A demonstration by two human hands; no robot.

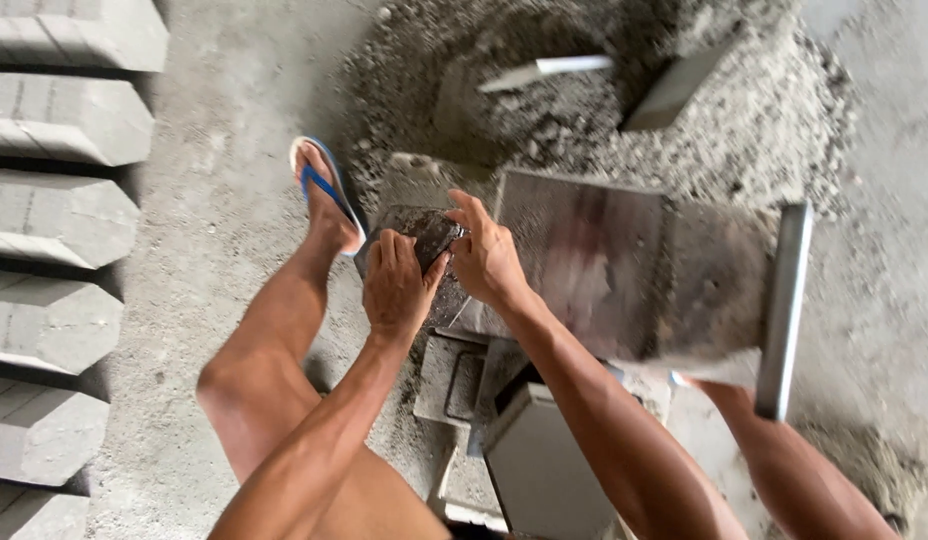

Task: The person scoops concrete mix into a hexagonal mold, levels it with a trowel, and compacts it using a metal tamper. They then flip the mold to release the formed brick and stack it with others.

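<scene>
Grey concrete floor (224, 190) all round me, dusty and rough, and down the left edge runs a row of pale cast blocks (59, 215) with angled ends, lying side by side from far to near. Up ahead sits a big heap of grey sand mix (744, 130), hollowed at the top, with a light handle (549, 68) poking out of it and a flat grey slab (674, 90) stuck in on the right. Now to my hands: both are down on a small dark pad of damp mix (424, 232) at the near left corner of the metal mould (624, 265). My left hand (396, 285) lies palm down over it, fingers curled and pressing on its near side; my right hand (489, 255) is just beside, touching it from the right, fingers bent round its edge with one stretched out toward the far side. So the pad sits between and under the two hands, gripped by both. The mould's steel sheet spreads away to the right and ends in a grey bar (784, 310). My left foot in a blue flip-flop (329, 195) stands just left of the pad. Near me, below my wrists, lie grey metal mould parts (529, 450).
</scene>
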